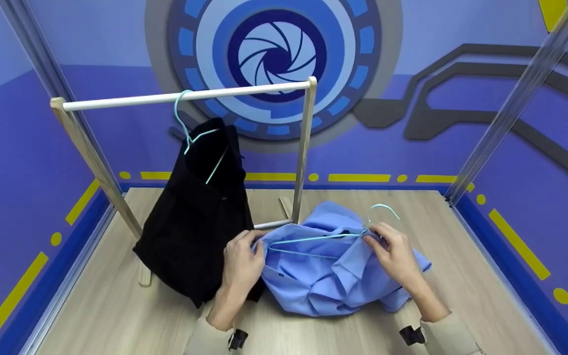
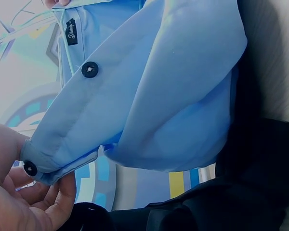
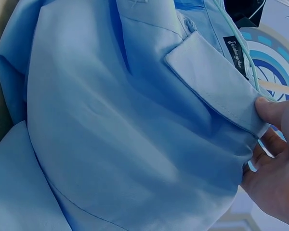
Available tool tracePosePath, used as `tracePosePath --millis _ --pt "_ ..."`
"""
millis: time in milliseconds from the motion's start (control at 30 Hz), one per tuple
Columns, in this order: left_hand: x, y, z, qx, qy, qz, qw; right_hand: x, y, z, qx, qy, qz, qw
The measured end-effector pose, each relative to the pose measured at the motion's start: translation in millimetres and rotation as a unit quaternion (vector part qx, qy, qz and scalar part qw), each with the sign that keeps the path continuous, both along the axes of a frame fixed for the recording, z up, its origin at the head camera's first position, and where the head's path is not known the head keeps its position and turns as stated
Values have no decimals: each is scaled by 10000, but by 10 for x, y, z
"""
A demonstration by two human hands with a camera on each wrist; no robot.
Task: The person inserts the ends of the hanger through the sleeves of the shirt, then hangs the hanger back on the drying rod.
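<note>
A light blue shirt (image 1: 323,296) with dark buttons lies bunched on the wooden tabletop, its opening facing up. Inside that opening is a thin teal hanger (image 1: 313,239), its hook standing up past the collar at the right. My left hand (image 1: 244,261) pinches the shirt's front edge beside a dark button (image 2: 30,168), close to one end of the hanger. On the other side, my right hand (image 1: 395,254) pinches the collar (image 3: 216,86) between thumb and fingers, just below the hook. A black label (image 3: 236,57) shows inside the neck.
To the left stands a clothes rack with wooden posts (image 1: 302,153) and a white rail (image 1: 244,90). From it a black garment (image 1: 190,236) hangs on another teal hanger (image 1: 179,116), its lower part right beside my left hand. Blue patterned walls and metal posts (image 1: 506,108) enclose the table.
</note>
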State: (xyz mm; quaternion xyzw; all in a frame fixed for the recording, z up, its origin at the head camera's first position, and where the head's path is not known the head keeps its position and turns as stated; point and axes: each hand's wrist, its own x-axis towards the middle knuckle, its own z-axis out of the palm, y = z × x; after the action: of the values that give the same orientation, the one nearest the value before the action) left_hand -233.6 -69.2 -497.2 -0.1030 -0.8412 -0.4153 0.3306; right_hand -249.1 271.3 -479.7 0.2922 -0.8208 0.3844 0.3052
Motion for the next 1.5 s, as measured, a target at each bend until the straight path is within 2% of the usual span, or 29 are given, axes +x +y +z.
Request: tracePosePath --millis 300,533,700,800,933,1233,1400,1500 --pt "39 16 39 74 -139 -89 9998 -24 -20 -6 3 280 66 9996" --pt "84 51 60 121 -245 -275 9992 -36 -30 -20 -25 290 141 9995" --pt "92 69 62 315 -359 -792 9957 -34 -53 -10 -87 232 30 9997" --pt "96 72 66 499 -587 -1257 9891 -30 -66 -6 -86 273 -34 9996" --pt "93 76 63 615 -876 -1657 9803 -29 -85 -10 -75 360 -81 9993" --pt "76 116 16 694 -898 -2160 9698 -26 -132 -28 -216 523 -133 9983" --pt "75 161 6 829 -859 -2234 9674 -28 -166 -31 -433 383 -182 9982" --pt "73 180 4 829 -732 -2173 9698 -32 -182 -32 -526 347 -202 9978"
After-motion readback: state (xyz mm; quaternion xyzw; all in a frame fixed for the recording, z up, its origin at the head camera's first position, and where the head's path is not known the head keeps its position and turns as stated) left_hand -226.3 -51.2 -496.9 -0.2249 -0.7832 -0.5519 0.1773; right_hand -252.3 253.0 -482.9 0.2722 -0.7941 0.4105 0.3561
